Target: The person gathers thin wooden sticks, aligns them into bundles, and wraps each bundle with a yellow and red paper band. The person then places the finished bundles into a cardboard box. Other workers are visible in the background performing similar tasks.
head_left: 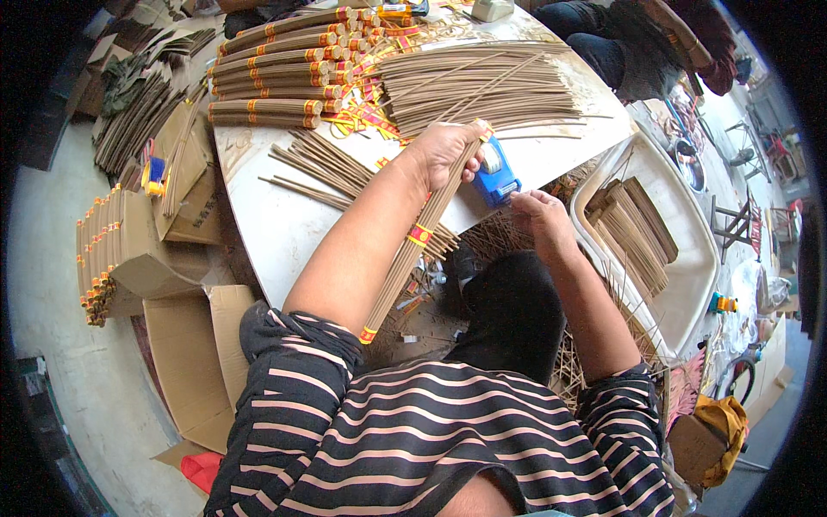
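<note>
Our left hand (pixel 452 155) grips a red-banded brown stick bundle (pixel 421 234), probably keeping it tight — our right hand (pixel 544 222), its hold unclear, curls near the blue tape dispenser (pixel 500 183).

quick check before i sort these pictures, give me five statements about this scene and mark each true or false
1. The left hand grips a banded bundle of sticks. True.
2. The right hand is near the blue tape dispenser. True.
3. The right hand holds a second bundle. False: it holds no bundle.
4. The white tub on the right contains brown sticks. True.
5. The person wears a plain red top. False: the striped top is dark with pale stripes.
</note>
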Motion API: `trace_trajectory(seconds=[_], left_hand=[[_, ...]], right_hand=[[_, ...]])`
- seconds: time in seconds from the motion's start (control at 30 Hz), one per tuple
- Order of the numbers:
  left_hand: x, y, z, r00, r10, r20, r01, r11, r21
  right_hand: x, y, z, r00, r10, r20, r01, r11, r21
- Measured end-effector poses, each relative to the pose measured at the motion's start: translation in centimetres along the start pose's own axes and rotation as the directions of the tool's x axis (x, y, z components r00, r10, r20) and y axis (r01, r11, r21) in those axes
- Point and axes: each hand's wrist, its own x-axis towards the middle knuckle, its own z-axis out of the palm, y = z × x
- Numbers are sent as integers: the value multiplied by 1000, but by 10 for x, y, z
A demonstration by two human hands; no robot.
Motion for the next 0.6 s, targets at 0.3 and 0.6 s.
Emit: trace_trajectory(seconds=[0.3,0.6], left_hand=[[3,-2,1,1000,2,-11,-2,999,-33],[-111,24,30,980,192,44,-197,970,145]], right_hand=[[-10,2,1,998,56,19,-59,975,216],[-88,-78,23,909,-285,303,267,958,100]])
